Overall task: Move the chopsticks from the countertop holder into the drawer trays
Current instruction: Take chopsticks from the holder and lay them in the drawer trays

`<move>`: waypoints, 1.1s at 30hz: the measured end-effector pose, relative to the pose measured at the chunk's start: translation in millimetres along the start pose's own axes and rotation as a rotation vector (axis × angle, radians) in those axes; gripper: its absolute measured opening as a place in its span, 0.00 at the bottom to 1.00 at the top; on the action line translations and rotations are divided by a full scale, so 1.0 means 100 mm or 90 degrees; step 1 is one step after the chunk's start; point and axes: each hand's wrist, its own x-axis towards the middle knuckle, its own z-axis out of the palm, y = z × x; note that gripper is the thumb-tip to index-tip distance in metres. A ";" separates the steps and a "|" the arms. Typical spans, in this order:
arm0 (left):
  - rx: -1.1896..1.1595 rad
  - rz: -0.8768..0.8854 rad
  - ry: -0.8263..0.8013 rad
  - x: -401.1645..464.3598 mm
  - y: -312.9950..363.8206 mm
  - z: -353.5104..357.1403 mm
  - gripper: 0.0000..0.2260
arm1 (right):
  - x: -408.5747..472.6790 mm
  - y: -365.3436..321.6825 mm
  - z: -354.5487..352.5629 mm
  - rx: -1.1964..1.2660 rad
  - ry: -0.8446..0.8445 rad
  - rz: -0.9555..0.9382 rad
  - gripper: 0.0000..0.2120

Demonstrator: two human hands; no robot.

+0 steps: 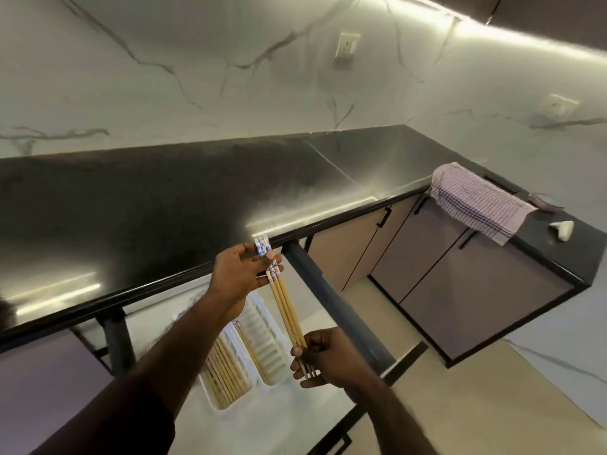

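1. Both forearms enter from the bottom edge; right hand [323,354] sits nearest, fingers curled round the plain lower tips of a bundle of chopsticks [286,305].
2. Left hand [241,274] pinches the same bundle near its blue-and-white patterned tops, thumb against fingers. Judgement: the two-ended hold keeps the sticks parallel and level for laying flat.
3. Bundle hangs in the air above the open drawer, slanting from the worktop [131,205] edge down toward the right hand; touching nothing but the hands.
4. Below it, two white trays lie side by side in the drawer. Left tray [210,387] already holds a row of chopsticks lying lengthwise; right tray [267,336] holds only one or two against its left wall, ribbed floor mostly bare.
5. Judgement: right tray offers the open room; the bundle roughly matches its long axis.
6. Edges to mind: worktop lip just behind the left hand, dark drawer rail [331,297] just right of the bundle.
7. Countertop holder not in view. Striped cloth [476,200] lies well apart, far right.
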 end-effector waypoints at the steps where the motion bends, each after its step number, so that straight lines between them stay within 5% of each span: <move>1: 0.010 -0.014 0.002 0.11 -0.08 -0.01 0.10 | 0.11 0.03 -0.01 -0.002 -0.005 0.013 0.07; 9: 0.083 -0.083 0.089 0.70 -0.75 -0.17 0.05 | 0.88 0.35 0.06 -0.055 -0.001 0.060 0.08; 16: 0.340 -0.058 0.193 0.92 -1.41 -0.35 0.03 | 1.48 0.59 0.25 -0.069 -0.028 0.139 0.12; 24: 0.726 -0.046 0.128 1.06 -1.88 -0.52 0.08 | 1.93 0.89 0.45 -0.169 -0.008 0.227 0.12; 28: 0.790 -0.067 0.109 1.08 -2.00 -0.51 0.09 | 2.02 1.00 0.55 -0.284 -0.025 0.241 0.06; 33: 0.907 -0.106 0.036 1.11 -2.12 -0.55 0.12 | 2.05 1.04 0.62 -0.410 -0.007 0.199 0.11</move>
